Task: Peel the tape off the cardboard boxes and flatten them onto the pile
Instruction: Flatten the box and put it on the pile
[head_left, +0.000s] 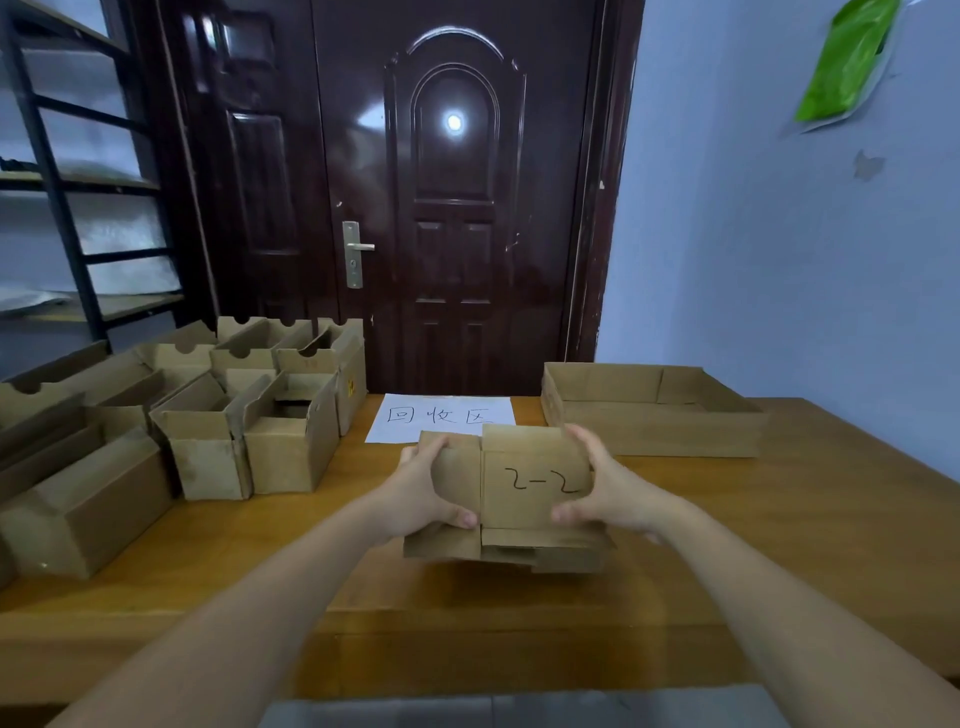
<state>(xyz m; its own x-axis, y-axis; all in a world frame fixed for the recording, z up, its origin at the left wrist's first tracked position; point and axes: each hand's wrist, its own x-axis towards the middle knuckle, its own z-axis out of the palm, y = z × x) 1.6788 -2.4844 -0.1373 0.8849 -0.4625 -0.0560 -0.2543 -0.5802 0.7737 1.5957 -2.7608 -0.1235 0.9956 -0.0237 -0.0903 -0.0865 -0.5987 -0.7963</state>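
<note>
A flattened brown cardboard box (524, 493) marked "2-2" is held over the middle of the wooden table (779, 545). My left hand (421, 493) grips its left side, thumb on top and fingers curled over the far edge. My right hand (608, 488) grips its right side the same way. Beneath it, more flat cardboard (550, 556) shows at the near edge; whether that belongs to the same box or to a pile I cannot tell. No tape is visible on it.
Several open cardboard boxes (208, 431) crowd the table's left side. A white sheet with handwritten characters (441, 415) lies behind the held box. A shallow cardboard tray (649, 421) stands at the back right. A dark door (452, 208) and a metal shelf (78, 208) lie beyond.
</note>
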